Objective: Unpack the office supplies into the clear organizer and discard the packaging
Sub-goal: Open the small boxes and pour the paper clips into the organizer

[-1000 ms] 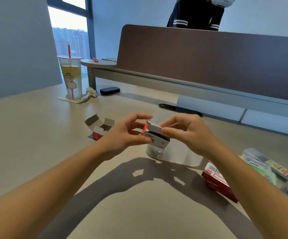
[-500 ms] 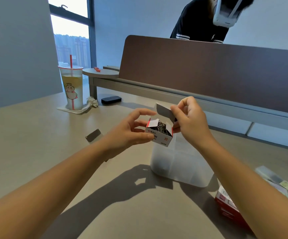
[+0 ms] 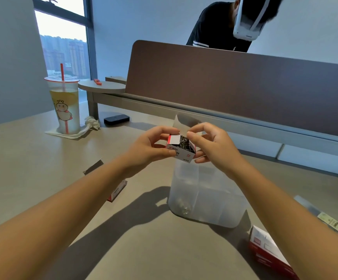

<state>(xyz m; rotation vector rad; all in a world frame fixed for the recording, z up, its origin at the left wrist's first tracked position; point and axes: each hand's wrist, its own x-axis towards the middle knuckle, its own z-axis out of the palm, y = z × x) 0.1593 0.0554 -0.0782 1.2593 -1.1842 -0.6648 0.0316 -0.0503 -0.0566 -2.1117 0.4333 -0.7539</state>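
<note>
The room has pale blue-grey walls (image 3: 144,21). At the left, a tall window (image 3: 63,47) with a dark frame shows city buildings in hazy daylight, and this light makes long shadows on the beige desk (image 3: 22,158). A brown divider panel (image 3: 234,87) stands along the far edge of the desk. Beside its left end is a small round shelf (image 3: 101,86).

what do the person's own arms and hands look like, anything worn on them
Both forearms are bare up to the frame edge: no sleeves in view. The left hand and right hand show no gloves, rings, watch or bracelet. Fingernails look short and unpainted.
</note>
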